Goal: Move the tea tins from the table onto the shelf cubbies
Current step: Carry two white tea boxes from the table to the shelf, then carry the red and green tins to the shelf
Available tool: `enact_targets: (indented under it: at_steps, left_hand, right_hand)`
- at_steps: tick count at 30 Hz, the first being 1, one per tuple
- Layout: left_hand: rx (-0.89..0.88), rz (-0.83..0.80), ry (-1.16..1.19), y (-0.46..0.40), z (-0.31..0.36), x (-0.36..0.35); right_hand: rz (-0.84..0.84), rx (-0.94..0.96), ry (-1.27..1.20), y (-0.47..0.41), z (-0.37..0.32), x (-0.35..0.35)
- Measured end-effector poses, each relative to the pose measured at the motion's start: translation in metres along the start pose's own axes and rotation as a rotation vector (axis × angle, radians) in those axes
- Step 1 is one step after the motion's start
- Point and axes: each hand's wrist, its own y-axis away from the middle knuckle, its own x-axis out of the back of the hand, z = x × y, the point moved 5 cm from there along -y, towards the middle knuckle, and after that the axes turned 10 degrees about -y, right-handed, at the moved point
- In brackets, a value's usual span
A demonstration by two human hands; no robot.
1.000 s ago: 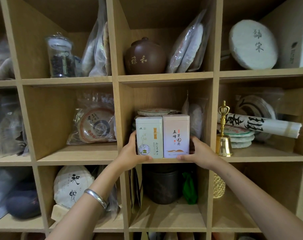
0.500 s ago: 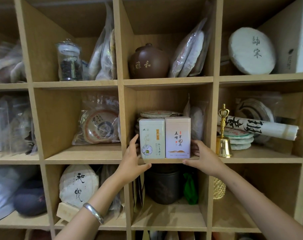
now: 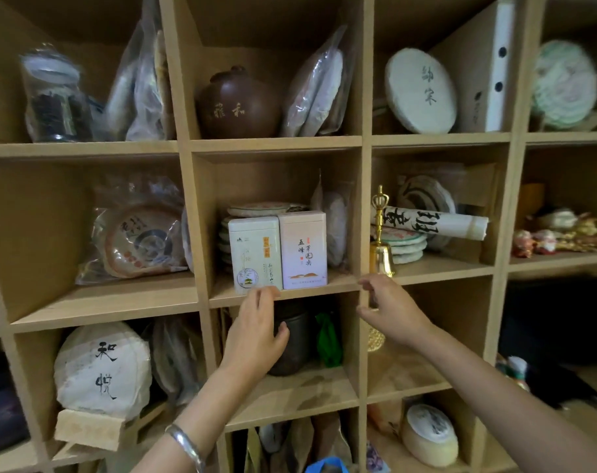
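Note:
Two tea tins stand upright side by side at the front of the middle cubby of the wooden shelf [image 3: 283, 291]: a pale green tin [image 3: 254, 256] on the left and a pink tin [image 3: 302, 249] on the right, touching each other. My left hand [image 3: 254, 331] hovers just below the green tin, fingers apart, holding nothing. My right hand [image 3: 387, 310] is to the right of the pink tin, in front of the cubby divider, fingers loosely spread and empty.
Wrapped tea cakes [image 3: 266, 209] lie behind the tins. A gold bell [image 3: 380, 247] and a paper scroll [image 3: 433, 222] fill the cubby to the right. A brown clay jar [image 3: 237, 104] sits above, a dark canister [image 3: 292, 336] below.
Both hands have let go of the tins and drawn back and downward from the cubby. The tins stay put on the shelf. The view has shifted right.

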Motion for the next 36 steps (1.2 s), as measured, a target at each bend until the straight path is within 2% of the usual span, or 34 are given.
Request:
enact_targets:
  at_steps: [6, 12, 19, 28, 31, 36]
  left_hand:
    - [-0.14, -0.121, 0.111, -0.001, 0.081, -0.035]
    - [-0.322, -0.244, 0.133, -0.003, 0.182, -0.064]
    - [-0.467, -0.42, 0.123, -0.023, 0.271, -0.11]
    - [-0.449, -0.607, 0.166, -0.049, 0.334, -0.2]
    - [-0.427, -0.588, 0.199, -0.073, 0.396, -0.242]
    - [-0.584, -0.644, 0.282, -0.11, 0.57, -0.328]
  right_hand:
    - [-0.064, -0.063, 0.152, 0.055, 0.032, 0.037]
    - [-0.011, -0.223, 0.312, 0.113, 0.087, 0.114]
    - [0.016, -0.376, 0.351, 0.144, 0.152, 0.171]
    - [-0.029, -0.432, 0.313, 0.111, 0.289, 0.194]
    - [-0.049, -0.421, 0.308, 0.098, 0.347, 0.21]
    - [-0.044, -0.543, 0.328, 0.129, 0.472, 0.306]
